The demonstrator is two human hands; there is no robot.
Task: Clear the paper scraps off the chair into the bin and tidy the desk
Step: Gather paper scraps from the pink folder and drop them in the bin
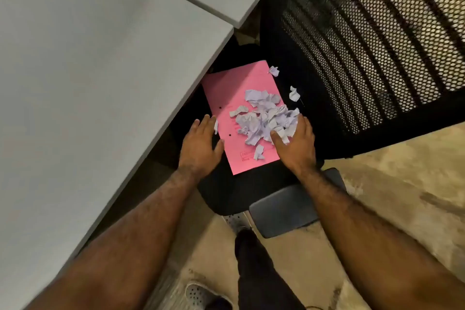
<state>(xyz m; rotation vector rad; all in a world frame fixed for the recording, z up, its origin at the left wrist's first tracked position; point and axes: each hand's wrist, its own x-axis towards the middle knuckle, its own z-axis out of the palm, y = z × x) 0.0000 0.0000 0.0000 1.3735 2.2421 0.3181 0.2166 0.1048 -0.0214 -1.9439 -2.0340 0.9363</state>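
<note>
Pink folder (print unreadable) under paper scraps.

Your black chair seat, frame centre, carries a pink folder and two loose paper scraps at its right.

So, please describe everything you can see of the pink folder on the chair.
The pink folder looks like thin card, flat and closed on the black chair seat, its far end under the desk edge. Two punched holes and faint red print show. Crumpled white paper scraps lie piled on it. The left hand touches its left edge; the right hand rests on the scraps.
</note>
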